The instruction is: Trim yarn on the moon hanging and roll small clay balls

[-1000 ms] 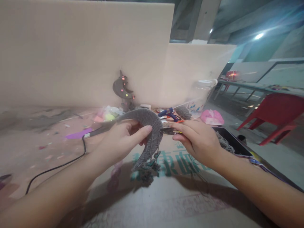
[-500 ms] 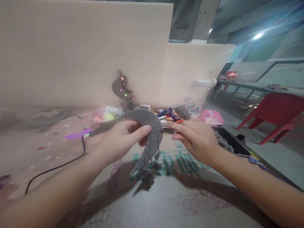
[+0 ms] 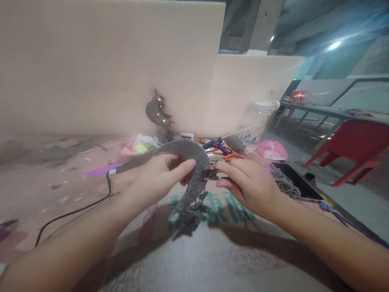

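Observation:
My left hand (image 3: 158,178) grips a grey yarn-wrapped crescent (image 3: 194,162) held above the table, thumb and fingers pinching its curved body. Grey threads and small teal pieces (image 3: 194,205) dangle from its lower end. My right hand (image 3: 246,182) is closed on a small dark tool (image 3: 212,175) whose tip touches the crescent's right side. Both hands hover over a sheet of cardboard with green print (image 3: 225,211).
A dark moon ornament with coloured dots (image 3: 157,113) leans on the beige partition (image 3: 106,69). Behind the hands lie a blue glue gun (image 3: 214,144), orange-handled scissors (image 3: 232,156), a clear plastic jar (image 3: 258,121) and a pink bundle (image 3: 272,150). A black cable (image 3: 75,211) runs left; a red chair (image 3: 355,146) stands right.
My right hand has moved slightly left and down, bringing the tool against the crescent. The left hand and the crescent have barely shifted.

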`<state>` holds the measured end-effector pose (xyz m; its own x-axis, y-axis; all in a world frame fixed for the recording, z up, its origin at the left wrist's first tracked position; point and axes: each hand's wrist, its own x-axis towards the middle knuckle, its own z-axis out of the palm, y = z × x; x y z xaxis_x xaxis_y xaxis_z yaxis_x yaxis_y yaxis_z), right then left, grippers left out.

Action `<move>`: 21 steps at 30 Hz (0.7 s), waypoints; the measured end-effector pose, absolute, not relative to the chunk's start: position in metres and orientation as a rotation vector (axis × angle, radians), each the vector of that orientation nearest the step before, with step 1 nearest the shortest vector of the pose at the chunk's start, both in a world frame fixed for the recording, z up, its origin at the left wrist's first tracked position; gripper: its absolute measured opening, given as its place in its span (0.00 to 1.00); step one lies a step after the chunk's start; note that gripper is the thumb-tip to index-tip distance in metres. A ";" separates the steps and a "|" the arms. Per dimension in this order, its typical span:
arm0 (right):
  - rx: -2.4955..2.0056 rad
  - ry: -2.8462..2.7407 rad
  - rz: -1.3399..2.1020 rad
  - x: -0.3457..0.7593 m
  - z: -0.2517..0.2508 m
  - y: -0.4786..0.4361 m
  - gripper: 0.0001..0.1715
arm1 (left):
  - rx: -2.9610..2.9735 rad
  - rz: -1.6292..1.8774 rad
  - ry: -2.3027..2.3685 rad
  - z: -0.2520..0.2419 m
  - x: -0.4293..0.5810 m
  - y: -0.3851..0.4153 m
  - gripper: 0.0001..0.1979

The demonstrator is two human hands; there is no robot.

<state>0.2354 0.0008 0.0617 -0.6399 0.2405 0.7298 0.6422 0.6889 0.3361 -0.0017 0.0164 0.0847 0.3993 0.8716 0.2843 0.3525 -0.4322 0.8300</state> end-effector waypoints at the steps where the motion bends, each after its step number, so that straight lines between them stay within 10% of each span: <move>1: -0.668 -2.235 -0.778 0.236 0.062 0.001 0.20 | 1.967 0.960 1.045 0.085 -0.002 0.016 0.19; 21: -0.573 -2.310 -0.863 0.241 0.065 0.005 0.14 | 1.971 0.895 1.012 0.081 -0.003 0.019 0.21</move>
<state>0.2413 0.0054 0.0650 -0.7263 0.1803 0.6633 0.5712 0.6951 0.4365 -0.0028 0.0187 0.0807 0.4468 0.8603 0.2454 0.3486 -0.4200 0.8379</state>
